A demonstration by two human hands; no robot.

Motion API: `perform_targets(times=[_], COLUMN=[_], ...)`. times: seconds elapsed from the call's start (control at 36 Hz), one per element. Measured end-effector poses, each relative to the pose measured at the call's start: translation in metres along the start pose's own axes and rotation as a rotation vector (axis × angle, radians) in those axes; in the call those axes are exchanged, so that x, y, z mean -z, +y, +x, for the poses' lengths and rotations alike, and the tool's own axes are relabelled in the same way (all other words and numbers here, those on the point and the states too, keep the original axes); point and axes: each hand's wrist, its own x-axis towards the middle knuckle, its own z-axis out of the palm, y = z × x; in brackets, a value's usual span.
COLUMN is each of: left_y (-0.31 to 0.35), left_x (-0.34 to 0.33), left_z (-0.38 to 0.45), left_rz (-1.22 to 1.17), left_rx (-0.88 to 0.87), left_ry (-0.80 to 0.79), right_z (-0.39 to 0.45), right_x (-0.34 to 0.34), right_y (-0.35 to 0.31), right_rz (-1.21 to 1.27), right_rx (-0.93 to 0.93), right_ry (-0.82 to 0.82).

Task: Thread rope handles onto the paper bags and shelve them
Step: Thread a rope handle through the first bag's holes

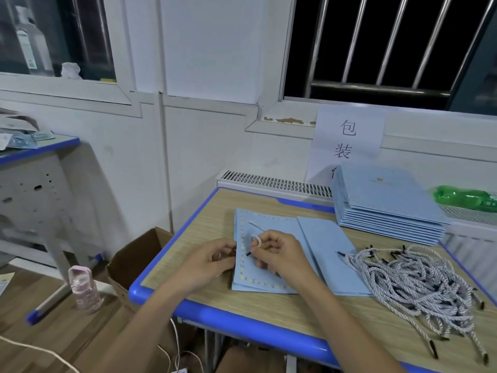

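Blue paper bag [271, 254] is pinned flat by the left hand [215, 261] at its left, punched edge, just left of the right hand [277, 254] pinching the rope handle [256, 239] tip.

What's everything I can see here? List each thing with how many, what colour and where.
flat paper bags: a few, light blue, desk middle, under the hands
bag stack: one pile, light blue, desk far right
rope handles: one heap, white-grey with black tips, desk right
desk: one, wood top, blue rim
paper sign: one, white, wall
plastic bottle: one, green, far right
water bottle: one, pink, floor
cardboard box: one, brown, floor
left hand: holds the bag edge
right hand: pinches a rope
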Motion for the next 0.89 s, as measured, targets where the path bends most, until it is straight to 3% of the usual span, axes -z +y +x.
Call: perform_targets(times=[0.31, 0.5, 0.72, 0.89], left_y=[-0.006, -0.007, -0.002, 0.008], left_x=[-0.006, -0.014, -0.018, -0.02], left_z=[0.006, 0.013, 0.018, 0.016], left_rz=[-0.019, -0.101, 0.099, 0.251], left_rx=[-0.07, -0.066, -0.083, -0.228], left_ry=[0.061, 0.115, 0.173, 0.215], right_z=[-0.001, 0.002, 0.003, 0.003], right_x=[0.0, -0.003, 0.002, 0.002], right_y=[0.0, 0.002, 0.001, -0.001], right_rz=[-0.151, -0.005, 0.113, 0.091], right_rx=[0.003, -0.064, -0.117, -0.116], right_ry=[-0.087, -0.075, -0.099, -0.086])
